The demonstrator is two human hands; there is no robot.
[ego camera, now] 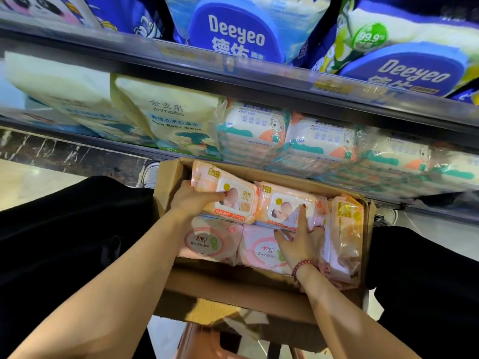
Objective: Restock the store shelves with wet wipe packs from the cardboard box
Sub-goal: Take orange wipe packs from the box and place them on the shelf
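Both forearms reach into the cardboard box (233, 288). Left hand (193, 199) has its grip clamped on the left peach wet wipe pack (233, 200) lying in the box; right hand (302, 239) rests with its grip apart, fingers straight, on the neighbouring pack (285, 206).

Pink wet wipe packs (243, 206) are layered, label up, in the open cardboard box (233, 288) in front of the stocked shelves (181, 62).
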